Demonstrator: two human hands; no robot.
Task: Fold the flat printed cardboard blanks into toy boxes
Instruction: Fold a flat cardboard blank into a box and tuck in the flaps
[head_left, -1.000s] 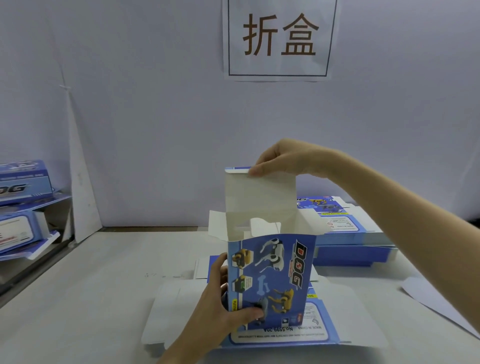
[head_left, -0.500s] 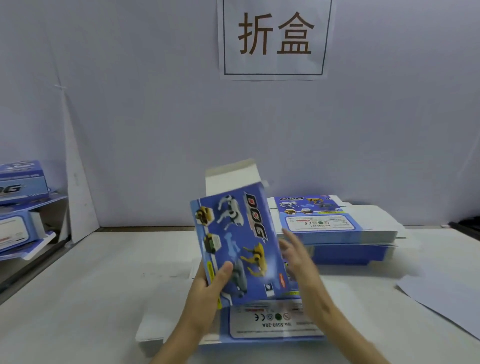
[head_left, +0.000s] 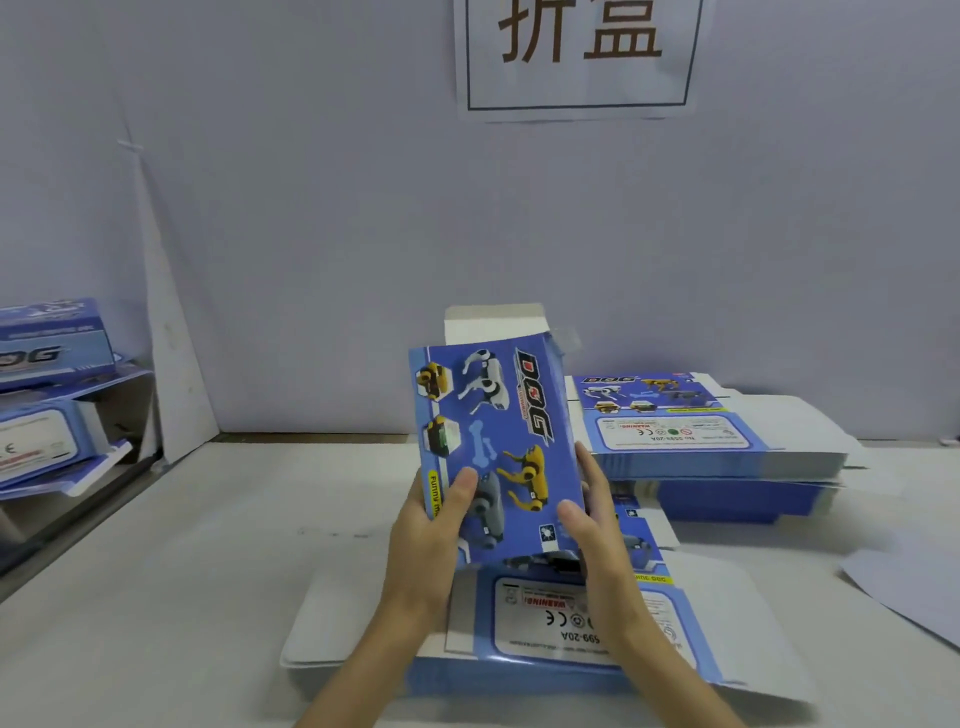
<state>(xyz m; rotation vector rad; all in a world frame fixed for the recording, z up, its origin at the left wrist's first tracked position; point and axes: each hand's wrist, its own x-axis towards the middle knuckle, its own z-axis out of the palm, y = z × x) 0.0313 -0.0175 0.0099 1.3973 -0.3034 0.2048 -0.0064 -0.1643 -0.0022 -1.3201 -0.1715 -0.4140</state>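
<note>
On my feed, both hands hold the half-formed blue toy box (head_left: 498, 415) at centre frame, its white flap (head_left: 493, 322) open at 12 o'clock. The left hand (head_left: 426, 535) curls round its left edge, thumb on the print, and the right hand (head_left: 597, 525) clasps the right edge. Flat blanks (head_left: 571, 618) lie beneath at 6 o'clock, a second stack (head_left: 675, 415) at 2 o'clock.

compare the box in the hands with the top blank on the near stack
The box is held up, tilted, by the left hand and right hand; the blank lies flat on its stack. The box is folded into shape, a white flap standing at its top; the blank is unfolded, white flaps spread sideways. The box shows its DOG front; the blank shows a white warning label. Both share the same blue print.
</note>
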